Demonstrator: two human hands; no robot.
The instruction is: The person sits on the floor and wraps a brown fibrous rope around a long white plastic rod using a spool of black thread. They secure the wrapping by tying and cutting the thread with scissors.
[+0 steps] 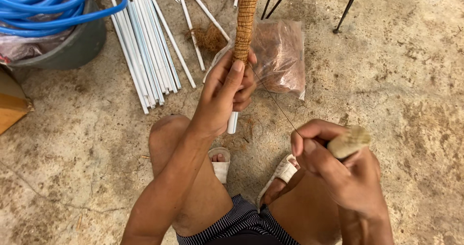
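My left hand (227, 92) grips a white pipe whose upper part is wrapped in brown coconut fibre, the fibre-wrapped pole (245, 20), which rises out of the top of the view; its bare white end (233, 122) pokes out below my fist. My right hand (333, 165) is closed on a pale spool of thread (349, 141). A thin dark thread (275, 102) runs taut from the spool up to the pole just under my left thumb.
A bundle of white pipes (145, 46) lies on the concrete floor at upper left, beside a grey tub (72, 49) holding coiled blue hose (48, 5). A clear bag of brown fibre (280, 56) lies behind the pole. Thin black metal legs (349, 5) stand at the top right. My knees and sandalled feet are below.
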